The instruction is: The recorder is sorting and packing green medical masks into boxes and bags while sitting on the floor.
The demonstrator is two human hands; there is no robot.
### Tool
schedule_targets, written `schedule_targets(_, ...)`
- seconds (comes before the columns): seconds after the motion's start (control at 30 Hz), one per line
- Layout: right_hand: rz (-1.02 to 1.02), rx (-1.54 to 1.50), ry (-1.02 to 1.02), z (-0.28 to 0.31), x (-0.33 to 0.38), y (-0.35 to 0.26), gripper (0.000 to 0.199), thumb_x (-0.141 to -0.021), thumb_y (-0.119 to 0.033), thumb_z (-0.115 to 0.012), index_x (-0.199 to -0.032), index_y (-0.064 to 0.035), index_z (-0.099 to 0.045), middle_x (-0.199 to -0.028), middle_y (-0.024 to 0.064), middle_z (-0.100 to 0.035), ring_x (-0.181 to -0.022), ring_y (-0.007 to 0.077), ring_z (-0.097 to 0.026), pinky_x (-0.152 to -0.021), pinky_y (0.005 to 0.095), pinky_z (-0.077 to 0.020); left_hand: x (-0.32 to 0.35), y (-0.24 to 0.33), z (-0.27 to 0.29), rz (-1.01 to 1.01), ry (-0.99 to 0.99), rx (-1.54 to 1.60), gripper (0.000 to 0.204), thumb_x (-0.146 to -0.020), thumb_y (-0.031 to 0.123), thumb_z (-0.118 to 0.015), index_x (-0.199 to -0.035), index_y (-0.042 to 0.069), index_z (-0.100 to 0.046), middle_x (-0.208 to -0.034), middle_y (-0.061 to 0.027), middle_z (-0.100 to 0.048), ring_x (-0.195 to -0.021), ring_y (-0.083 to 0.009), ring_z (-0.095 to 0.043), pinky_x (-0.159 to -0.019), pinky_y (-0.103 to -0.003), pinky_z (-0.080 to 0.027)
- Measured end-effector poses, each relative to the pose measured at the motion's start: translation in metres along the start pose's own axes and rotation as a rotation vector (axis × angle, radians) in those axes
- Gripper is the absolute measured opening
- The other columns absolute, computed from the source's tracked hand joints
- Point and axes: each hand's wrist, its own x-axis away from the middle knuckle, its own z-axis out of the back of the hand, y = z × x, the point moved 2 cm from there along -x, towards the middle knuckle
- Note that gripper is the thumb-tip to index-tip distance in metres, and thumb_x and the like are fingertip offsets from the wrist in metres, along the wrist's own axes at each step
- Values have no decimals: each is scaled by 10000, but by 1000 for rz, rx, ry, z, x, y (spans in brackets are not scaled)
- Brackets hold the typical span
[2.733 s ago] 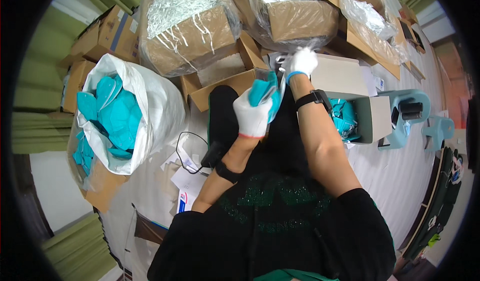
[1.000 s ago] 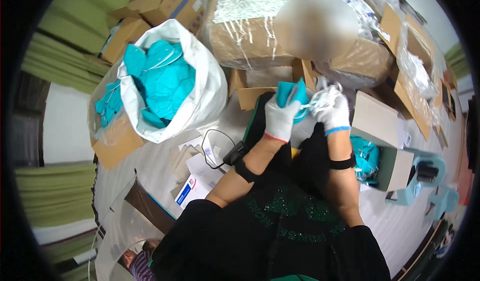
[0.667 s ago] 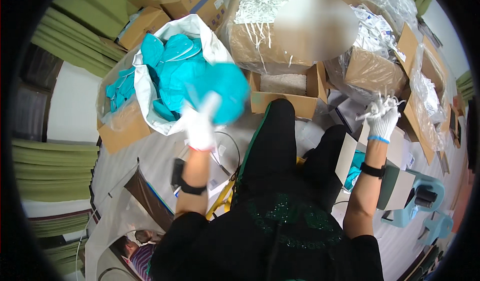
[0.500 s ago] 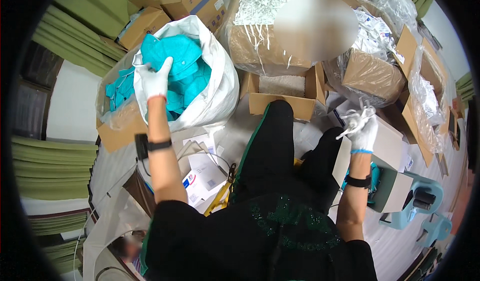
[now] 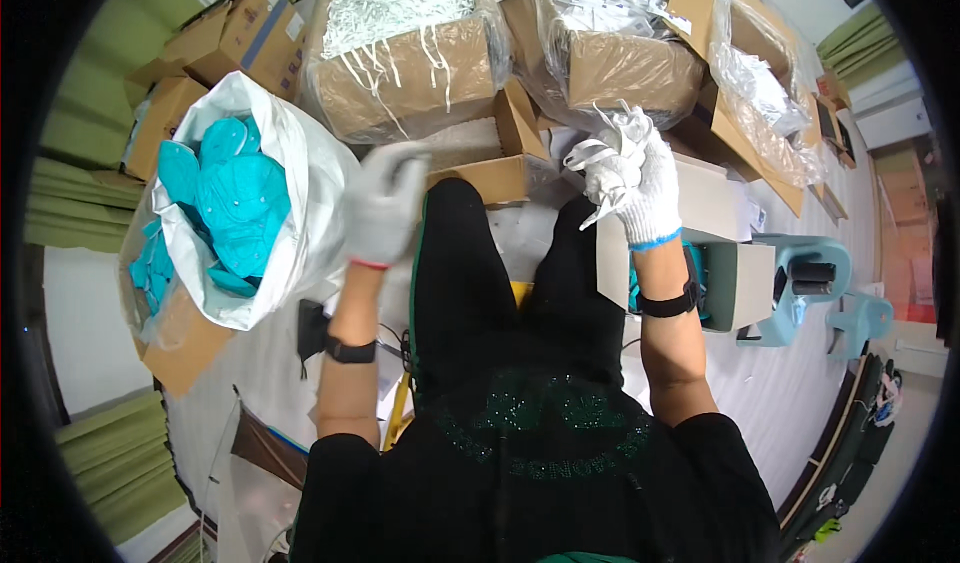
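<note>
My right hand (image 5: 650, 178), in a white knit glove with a blue cuff, is closed around a bunch of white straps (image 5: 612, 166) that loop out past its fingers. My left hand (image 5: 385, 198), gloved in white with a red cuff, is smeared by motion over my left thigh, right of a big white sack (image 5: 315, 178). No object shows in it, but its fingers are too blurred to read. Teal cup-shaped fabric pieces (image 5: 243, 201) fill the sack. An open grey box (image 5: 745, 288) beside my right forearm holds more teal pieces.
Past my knees stands a plastic-lined carton (image 5: 410, 78) heaped with white strips. Another lined carton (image 5: 635, 73) holds white packets. A low open cardboard box (image 5: 480, 178) sits before my knees. Light-blue plastic stools (image 5: 835, 253) stand at the right.
My left hand has left the teal pieces in the sack and swung right, toward my body's middle. My right hand keeps the straps and is held further left in view. The view has shifted right.
</note>
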Motion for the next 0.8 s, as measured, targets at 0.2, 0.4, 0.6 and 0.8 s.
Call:
schedule_targets(0.2,102,69,73,-1,12,4,294,-959,-382,-477,-1020,-113,-576,-783,126,-579,-490,215,-481,-383,301,-398,10,36,-99,9,-451,359,505,-835,6,-594,-1324,22,-471,-1264,-125,-577,-1175,-200,-560,-996,-314,-426)
schedule_targets(0.4,176,94,99,-1,22,5,285,-968,-364,-459,-998,-106,-577,-743,87,-563,-506,226,-504,-394,327,-415,10,45,-131,180,-510,638,360,-846,23,-631,-1193,-36,-550,-1100,-94,-651,-1007,-140,-617,-895,-278,-487)
schedule_targets(0.6,52,59,60,8,23,1,309,-973,-360,-455,-907,-84,-576,-638,51,-521,-488,195,-486,-384,323,-395,14,46,-122,300,-501,833,209,-902,38,-574,-1101,-23,-597,-1019,-90,-664,-880,-121,-633,-762,-246,-509)
schedule_targets(0.8,45,155,138,9,23,7,256,-958,-328,-494,-877,-100,-580,-619,40,-508,-476,169,-471,-366,279,-348,11,44,-115,443,-460,761,178,-931,73,-500,-1039,-12,-613,-921,-76,-677,-769,-113,-642,-652,-222,-495)
